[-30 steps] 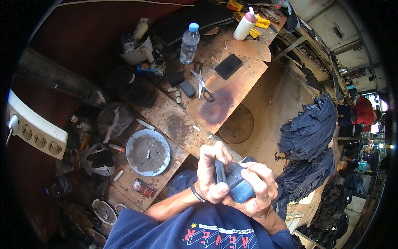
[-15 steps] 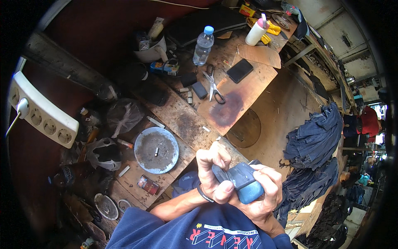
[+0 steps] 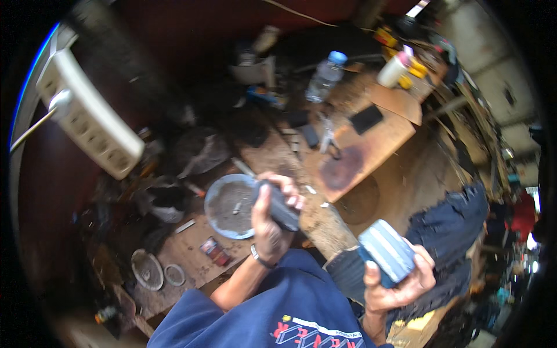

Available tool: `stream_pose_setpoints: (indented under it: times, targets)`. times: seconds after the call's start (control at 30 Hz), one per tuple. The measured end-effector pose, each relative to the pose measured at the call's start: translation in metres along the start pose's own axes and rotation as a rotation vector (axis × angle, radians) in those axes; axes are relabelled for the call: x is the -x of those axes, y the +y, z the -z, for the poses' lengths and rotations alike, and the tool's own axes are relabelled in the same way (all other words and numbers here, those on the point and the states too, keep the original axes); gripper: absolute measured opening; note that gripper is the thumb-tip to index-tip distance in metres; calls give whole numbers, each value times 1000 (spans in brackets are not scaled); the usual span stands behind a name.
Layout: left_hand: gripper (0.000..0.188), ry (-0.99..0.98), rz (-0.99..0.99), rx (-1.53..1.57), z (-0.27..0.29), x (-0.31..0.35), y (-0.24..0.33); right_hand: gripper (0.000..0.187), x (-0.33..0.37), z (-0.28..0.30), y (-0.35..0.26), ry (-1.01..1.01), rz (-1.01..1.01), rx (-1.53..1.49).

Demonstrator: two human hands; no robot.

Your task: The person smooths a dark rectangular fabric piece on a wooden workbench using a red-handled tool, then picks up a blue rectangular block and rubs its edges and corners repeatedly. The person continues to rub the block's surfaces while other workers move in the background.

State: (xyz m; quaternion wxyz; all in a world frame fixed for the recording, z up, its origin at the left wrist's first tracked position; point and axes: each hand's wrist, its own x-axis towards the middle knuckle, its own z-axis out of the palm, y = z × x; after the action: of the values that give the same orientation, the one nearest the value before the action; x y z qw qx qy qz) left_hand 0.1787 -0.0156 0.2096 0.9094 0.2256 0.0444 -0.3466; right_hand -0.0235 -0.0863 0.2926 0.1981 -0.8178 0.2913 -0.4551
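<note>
Fingers wrapped round it, my left hand [image 3: 270,235] holds a dark, rounded rectangular block [image 3: 281,210] beside the right edge of a blue-rimmed dish [image 3: 232,235] with ash in it. My right hand [image 3: 403,290] is off to the right, near a pile of dark blue denim [image 3: 455,217]. It grips a blue-grey block [image 3: 387,249] from below and the side, with a pale, streaked face turned up. The two blocks are apart. Motion blurs the picture, so what the blocks are made of cannot be made out.
Scissors [image 3: 328,138] and a dark phone [image 3: 366,119] lie on the board ahead, by a water bottle [image 3: 326,78] and a white bottle [image 3: 394,71]. A small dark red pack [image 3: 216,253] rests near the dish. At far left hangs a power strip [image 3: 98,124].
My hands have separated. The left has moved left with the dark block, and the right has moved right with the blue-grey one. The surroundings have shifted in the view.
</note>
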Motion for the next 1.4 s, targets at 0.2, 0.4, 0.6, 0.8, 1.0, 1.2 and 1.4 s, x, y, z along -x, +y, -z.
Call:
stream_pose_setpoints:
  times: [0.2,0.4,0.6,0.8,1.0,1.2,1.4]
  targets:
    - [69,218,312,-109,73,-10,23,68,16,-7,29,37,-146,98]
    - [50,385,-4,-900,157,-5,112,65,24,-23,40,-70,-235,36]
    - [31,583,-481,-1160,203,-16,197,66,23,-44,34,-197,-273,-99]
    - [21,642,-1140,-1820,209,-33,232,64,23,-54,33,-260,-163,-105]
    - [31,612,-1142,-2354,235,-15,218,64,27,-52,38,-259,-191,-113]
    - [30,668,-1016,-2418,249,-18,214,67,30,-57,41,-258,-187,-112]
    - [24,722,-818,-2507,258,-27,220,68,29,-61,41,-276,-195,-157]
